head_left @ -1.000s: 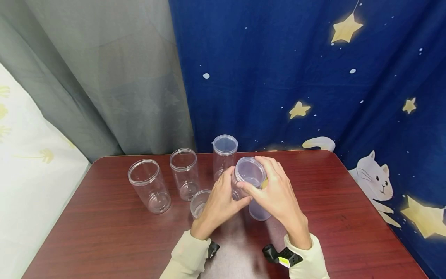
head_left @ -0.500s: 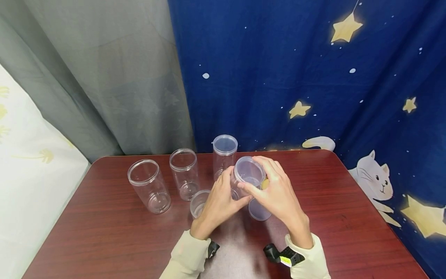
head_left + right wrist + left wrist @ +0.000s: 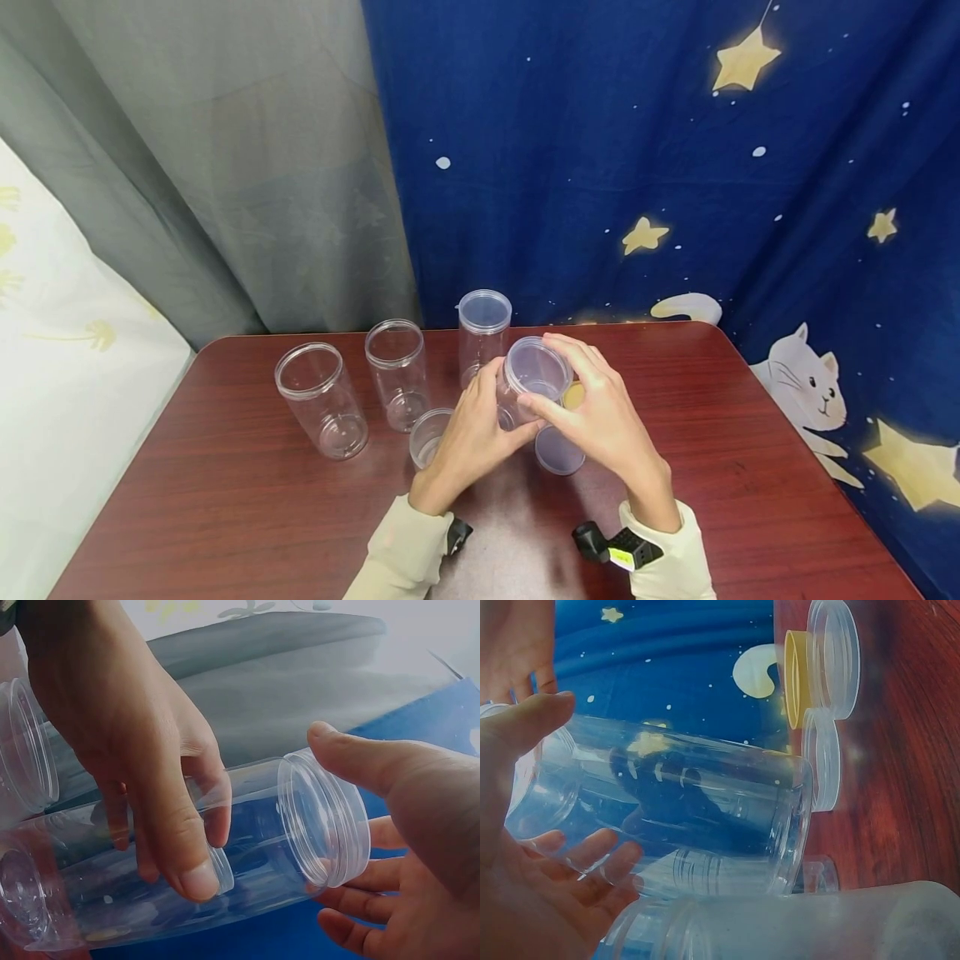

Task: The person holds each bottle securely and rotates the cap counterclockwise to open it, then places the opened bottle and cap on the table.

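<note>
red-brown wood table, starry blue curtain behind; hands clamped on clear jar.

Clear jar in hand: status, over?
Left hand grips the clear jar by its body. Right hand fingers round its lid, lid seated. Loose lid on table below; short jar beside left hand.

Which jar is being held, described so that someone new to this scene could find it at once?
On the red-brown table, before the blue star curtain, stand several clear plastic jars. The held jar is at the middle, gripped by the left hand, with the right hand at its lid. Unlike its neighbours, it is tilted and held in hands.
</note>
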`<state>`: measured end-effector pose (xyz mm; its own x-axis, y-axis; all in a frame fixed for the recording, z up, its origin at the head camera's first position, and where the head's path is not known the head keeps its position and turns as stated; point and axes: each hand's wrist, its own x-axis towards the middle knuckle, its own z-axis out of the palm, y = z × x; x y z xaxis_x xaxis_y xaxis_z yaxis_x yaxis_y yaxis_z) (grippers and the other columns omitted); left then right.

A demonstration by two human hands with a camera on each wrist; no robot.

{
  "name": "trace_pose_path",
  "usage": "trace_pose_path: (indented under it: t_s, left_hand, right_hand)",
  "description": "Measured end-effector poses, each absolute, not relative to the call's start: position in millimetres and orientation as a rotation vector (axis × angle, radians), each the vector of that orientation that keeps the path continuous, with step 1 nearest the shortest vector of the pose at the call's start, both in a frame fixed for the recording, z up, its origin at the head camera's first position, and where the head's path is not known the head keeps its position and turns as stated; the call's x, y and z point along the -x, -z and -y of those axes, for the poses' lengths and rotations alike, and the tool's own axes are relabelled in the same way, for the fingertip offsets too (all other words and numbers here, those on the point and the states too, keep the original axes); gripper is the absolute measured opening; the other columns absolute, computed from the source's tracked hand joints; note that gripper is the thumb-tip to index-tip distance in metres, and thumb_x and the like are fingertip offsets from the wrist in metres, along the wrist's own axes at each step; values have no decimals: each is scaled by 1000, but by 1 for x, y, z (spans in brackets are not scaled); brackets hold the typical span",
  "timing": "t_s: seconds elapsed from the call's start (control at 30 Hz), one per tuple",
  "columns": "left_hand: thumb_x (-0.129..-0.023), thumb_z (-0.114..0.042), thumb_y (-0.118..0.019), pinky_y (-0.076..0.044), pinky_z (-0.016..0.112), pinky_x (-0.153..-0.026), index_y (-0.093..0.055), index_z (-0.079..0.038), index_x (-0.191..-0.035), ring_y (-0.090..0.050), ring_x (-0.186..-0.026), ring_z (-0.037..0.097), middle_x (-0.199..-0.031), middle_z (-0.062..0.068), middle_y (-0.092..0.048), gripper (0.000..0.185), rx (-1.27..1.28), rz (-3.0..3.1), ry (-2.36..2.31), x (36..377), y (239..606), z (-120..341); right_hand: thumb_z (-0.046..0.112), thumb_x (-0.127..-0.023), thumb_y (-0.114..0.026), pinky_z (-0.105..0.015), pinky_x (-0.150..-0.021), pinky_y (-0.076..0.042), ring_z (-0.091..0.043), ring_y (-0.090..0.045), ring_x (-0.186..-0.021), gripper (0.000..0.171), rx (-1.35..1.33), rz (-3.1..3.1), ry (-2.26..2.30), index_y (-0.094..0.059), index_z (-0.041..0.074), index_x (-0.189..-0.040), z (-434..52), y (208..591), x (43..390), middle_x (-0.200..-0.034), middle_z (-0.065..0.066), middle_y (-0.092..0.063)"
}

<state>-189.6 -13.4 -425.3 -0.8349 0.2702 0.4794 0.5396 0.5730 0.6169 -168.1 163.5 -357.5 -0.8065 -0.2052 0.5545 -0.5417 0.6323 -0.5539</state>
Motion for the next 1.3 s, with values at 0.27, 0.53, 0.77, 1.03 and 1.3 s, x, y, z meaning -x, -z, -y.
trace_pose_path:
  t_s: [0.27, 0.53, 0.77, 1.03, 1.3]
  left_hand:
    - [-74, -37, -87, -48, 43, -97, -39, 0, -142, -57, -112, 27, -131, 11, -56, 91, 671, 2471, 1134, 190, 425, 13]
    - [-74, -37, -86, -48, 43, -98, -39, 0, -143, -57, -113, 27, -131, 12, -56, 91, 668, 2475, 1150, 191, 426, 13]
    - [-75, -38, -85, -48, 45, -99, -39, 0, -143, -57, -115, 28, -134, 12, -55, 91, 656, 2510, 1148, 190, 425, 12]
    - [-73, -33, -85, -47, 47, -101, -40, 0, -142, -58, -113, 31, -131, 13, -56, 89, 663, 2497, 1132, 190, 426, 13]
    - [-73, -32, -84, -48, 46, -98, -41, 0, -141, -59, -109, 30, -127, 13, -57, 86, 679, 2474, 1125, 190, 426, 12]
  right_hand:
    - [27, -76, -87, -43, -104, -44, -17, -52, -130, 67, -615, 2408, -1064, -59, 14, -135, -166, 358, 168, -141, -2, -56]
    - [28, -77, -86, -46, -106, -42, -20, -47, -133, 78, -581, 2465, -1065, -49, 14, -144, -166, 356, 165, -148, -4, -50]
    - [42, -72, -87, -48, -102, -44, -26, -49, -128, 88, -449, 2443, -887, -49, 6, -143, -160, 357, 166, -141, -9, -52]
    - [56, -69, -84, -48, -93, -49, -27, -51, -121, 95, -392, 2475, -788, -49, 9, -143, -154, 358, 165, -137, -9, -53]
    - [59, -70, -82, -48, -91, -48, -26, -52, -119, 94, -388, 2492, -760, -48, 11, -144, -152, 359, 165, -135, -8, -55]
